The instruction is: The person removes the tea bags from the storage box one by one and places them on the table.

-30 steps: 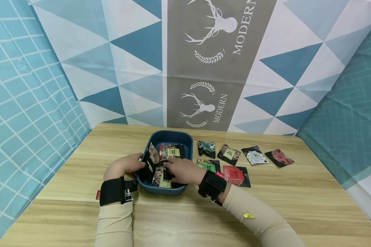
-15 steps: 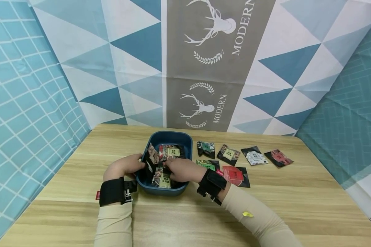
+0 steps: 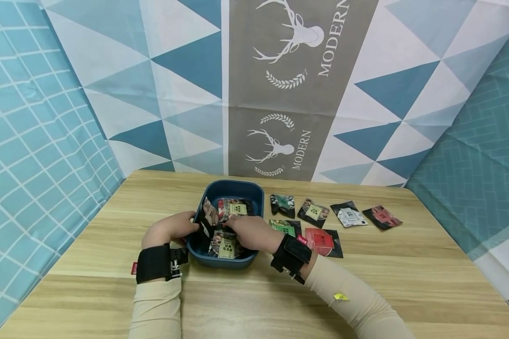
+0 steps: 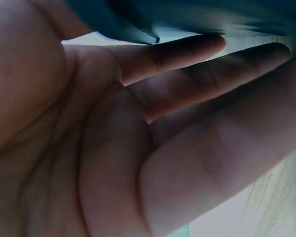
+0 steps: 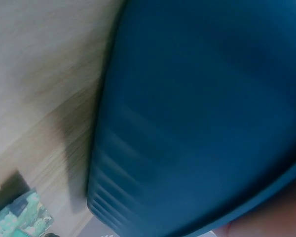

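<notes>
A dark blue bin (image 3: 259,197) with several printed sachets in it stands on the table. My left hand (image 3: 171,229) holds its left rim, thumb over the edge; in the left wrist view the fingers (image 4: 197,84) stretch along the bin's outer wall (image 4: 227,17). My right hand (image 3: 254,234) reaches over the right rim and pinches the upper edge of a yellow-labelled sachet (image 3: 226,248) at the front, its fingertips partly hidden. One sachet (image 3: 210,213) leans upright against the left wall, and a red-patterned sachet (image 3: 236,208) lies behind. The bin's wall (image 5: 187,113) fills the right wrist view.
Right of the bin lie a green sachet (image 3: 286,228) and a red one (image 3: 324,241). Behind them a row holds a dark green-labelled sachet (image 3: 283,205), a yellow-labelled one (image 3: 313,212), a white one (image 3: 349,214) and a red-labelled one (image 3: 383,216). A patterned cloth (image 3: 195,117) hangs behind the table.
My right hand has shifted slightly within the bin. The dark sachet edge at its fingers no longer stands up, and more of the yellow-labelled front sachet shows. The left hand stays at the rim.
</notes>
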The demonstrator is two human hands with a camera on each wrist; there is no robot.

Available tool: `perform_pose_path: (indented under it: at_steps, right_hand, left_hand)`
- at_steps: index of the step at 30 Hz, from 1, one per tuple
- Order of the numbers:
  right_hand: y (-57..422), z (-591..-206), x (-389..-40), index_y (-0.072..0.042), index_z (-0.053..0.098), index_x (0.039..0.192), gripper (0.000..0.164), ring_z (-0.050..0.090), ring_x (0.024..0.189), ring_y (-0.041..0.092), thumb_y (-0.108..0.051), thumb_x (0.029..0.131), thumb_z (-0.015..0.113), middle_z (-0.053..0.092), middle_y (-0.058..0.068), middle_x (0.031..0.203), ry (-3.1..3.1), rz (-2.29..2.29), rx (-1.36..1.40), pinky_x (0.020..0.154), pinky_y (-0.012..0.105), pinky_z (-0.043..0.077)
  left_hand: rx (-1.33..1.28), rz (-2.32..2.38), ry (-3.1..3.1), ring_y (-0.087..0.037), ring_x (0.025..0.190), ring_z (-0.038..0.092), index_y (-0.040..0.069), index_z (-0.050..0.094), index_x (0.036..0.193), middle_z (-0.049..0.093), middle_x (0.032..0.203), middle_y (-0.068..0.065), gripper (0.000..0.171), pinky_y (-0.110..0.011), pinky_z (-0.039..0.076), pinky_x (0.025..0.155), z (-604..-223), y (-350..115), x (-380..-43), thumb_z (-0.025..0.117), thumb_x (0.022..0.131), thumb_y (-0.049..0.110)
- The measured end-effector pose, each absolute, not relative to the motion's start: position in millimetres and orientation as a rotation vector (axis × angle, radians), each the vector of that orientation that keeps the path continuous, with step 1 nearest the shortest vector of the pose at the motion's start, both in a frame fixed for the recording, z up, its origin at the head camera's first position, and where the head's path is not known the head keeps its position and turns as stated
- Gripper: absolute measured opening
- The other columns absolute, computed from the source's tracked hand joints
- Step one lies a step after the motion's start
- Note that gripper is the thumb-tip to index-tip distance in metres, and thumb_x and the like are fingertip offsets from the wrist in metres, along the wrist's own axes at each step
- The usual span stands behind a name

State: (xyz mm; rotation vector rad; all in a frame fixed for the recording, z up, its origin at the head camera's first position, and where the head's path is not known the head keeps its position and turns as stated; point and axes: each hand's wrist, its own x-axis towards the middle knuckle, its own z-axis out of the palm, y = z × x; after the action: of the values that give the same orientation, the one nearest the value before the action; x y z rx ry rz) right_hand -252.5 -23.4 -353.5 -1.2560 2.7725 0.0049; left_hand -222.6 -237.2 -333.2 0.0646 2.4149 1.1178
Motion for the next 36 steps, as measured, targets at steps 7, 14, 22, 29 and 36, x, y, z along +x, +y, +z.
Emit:
perform_pose_path:
  at_steps: [7,14,22,29,36]
  right_hand:
    - [-19,-352,-250,-0.019,0.056,0.13,0.038,0.061,0.104,0.016,-0.005,0.096,0.046,0.059,0.0,0.127,2.848,-0.008,-1.277,0.061,0.021,0.046]
    - [-13,-343,-243,-0.018,0.058,0.128,0.039,0.063,0.098,0.015,-0.002,0.094,0.048,0.06,0.0,0.126,2.916,-0.049,-1.284,0.059,0.021,0.046]
    - [-5,-333,-234,-0.02,0.056,0.128,0.039,0.062,0.101,0.015,-0.002,0.095,0.045,0.057,-0.001,0.13,2.937,-0.086,-1.311,0.055,0.02,0.042]
    - [0,-320,-225,-0.022,0.057,0.128,0.04,0.06,0.108,0.014,-0.002,0.095,0.046,0.055,-0.002,0.132,2.983,-0.075,-1.373,0.054,0.019,0.04]
    - [12,-306,-212,-0.024,0.057,0.127,0.043,0.063,0.092,0.014,0.0,0.094,0.046,0.056,-0.002,0.131,3.006,-0.138,-1.381,0.047,0.021,0.023]
  left_hand:
    - [0.063,1.12,2.422,-0.029,0.09,0.063,-0.009,0.022,0.141,0.05,0.12,-0.032,0.049,-0.042,0.056,0.072,-333,-234,-222,0.036,0.098,0.01]
    - [0.076,1.123,2.42,-0.033,0.094,0.062,-0.01,0.018,0.143,0.046,0.125,-0.035,0.052,-0.043,0.056,0.073,-333,-233,-223,0.036,0.098,0.01]
    - [0.07,1.126,2.413,-0.033,0.097,0.061,-0.01,0.016,0.143,0.044,0.127,-0.035,0.053,-0.042,0.056,0.074,-335,-234,-223,0.036,0.099,0.01]
    - [0.06,1.122,2.428,-0.03,0.091,0.062,-0.01,0.021,0.142,0.049,0.121,-0.033,0.05,-0.041,0.056,0.073,-335,-237,-221,0.035,0.098,0.009]
    - [0.069,1.133,2.424,-0.028,0.089,0.061,-0.01,0.024,0.14,0.052,0.118,-0.031,0.048,-0.04,0.056,0.071,-335,-237,-222,0.035,0.098,0.009]
